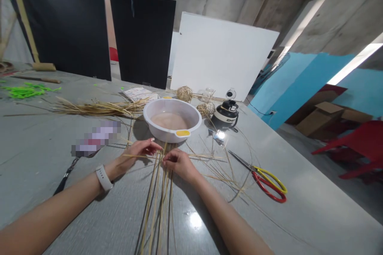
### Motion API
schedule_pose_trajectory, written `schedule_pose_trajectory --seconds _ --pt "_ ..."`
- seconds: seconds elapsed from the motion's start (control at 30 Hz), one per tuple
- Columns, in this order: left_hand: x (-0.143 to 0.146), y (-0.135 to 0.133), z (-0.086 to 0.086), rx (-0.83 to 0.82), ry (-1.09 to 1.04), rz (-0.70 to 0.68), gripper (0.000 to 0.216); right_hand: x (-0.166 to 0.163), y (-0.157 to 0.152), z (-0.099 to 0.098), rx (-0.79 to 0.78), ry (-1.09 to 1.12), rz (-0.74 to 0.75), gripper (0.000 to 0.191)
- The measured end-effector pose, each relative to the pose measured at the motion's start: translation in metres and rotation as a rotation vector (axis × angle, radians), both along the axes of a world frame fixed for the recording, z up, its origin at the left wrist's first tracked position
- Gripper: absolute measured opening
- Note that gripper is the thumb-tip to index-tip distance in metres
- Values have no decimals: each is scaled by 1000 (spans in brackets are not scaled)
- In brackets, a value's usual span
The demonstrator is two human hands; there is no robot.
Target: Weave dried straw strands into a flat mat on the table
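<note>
Long, thin bamboo strips (pixel 161 211) run lengthwise toward me over the grey table, with a few crossing them sideways near the bowl. My right hand (pixel 179 163) has its fingers curled and pinched on the strips at the crossing. On the other side, my left hand (pixel 139 153), below a white wristband (pixel 104 178), reaches to the same crossing. Its fingers are stretched out and slightly apart, with the tips by the strips; a sideways strip passes under the palm. Just beyond both hands stands a white plastic bowl (pixel 154 129) with yellow handles and cloudy water inside.
Scissors (pixel 257 173) with red and yellow handles lie at right among loose strips (pixel 221 171). Behind them is a black jug (pixel 224 115) beside woven balls (pixel 184 94). At left are a strip bundle (pixel 98 108), a blurred-out object (pixel 97 138) with a strap and green scraps (pixel 26 90).
</note>
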State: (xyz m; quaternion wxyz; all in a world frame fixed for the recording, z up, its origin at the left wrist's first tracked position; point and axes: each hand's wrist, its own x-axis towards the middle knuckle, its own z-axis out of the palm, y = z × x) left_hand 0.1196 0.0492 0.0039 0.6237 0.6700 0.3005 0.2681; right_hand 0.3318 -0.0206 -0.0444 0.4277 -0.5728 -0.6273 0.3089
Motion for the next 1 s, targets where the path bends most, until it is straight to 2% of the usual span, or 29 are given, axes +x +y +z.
schedule_pose_trajectory --seconds 0.07,0.17,0.33,0.43,0.5,0.57,0.7,0.8,1.0 --pt "-4 8 2 -30 116 -139 43 -1 0 1 -7 -14 -3 4" --pt "-11 18 2 -52 241 -302 51 -2 -1 5 -30 -41 15 4" --pt "-12 22 -6 150 390 -268 51 -3 -3 12 -34 -154 37 9" --pt "-9 20 -6 307 443 -265 33 -4 -4 14 -22 -184 50 9" --pt "-8 19 -7 350 461 -270 24 -3 -4 16 -9 -185 62 11" --pt "-7 20 -9 298 452 -283 24 -1 -3 18 3 -169 66 12" --pt "-9 26 -17 63 355 -296 27 9 -1 20 -1 -93 11 8" --pt "-10 30 -21 -3 361 -305 27 20 0 20 -59 -44 -31 8" --pt "-9 30 -22 -43 376 -293 29 32 -1 25 -248 10 143 15"
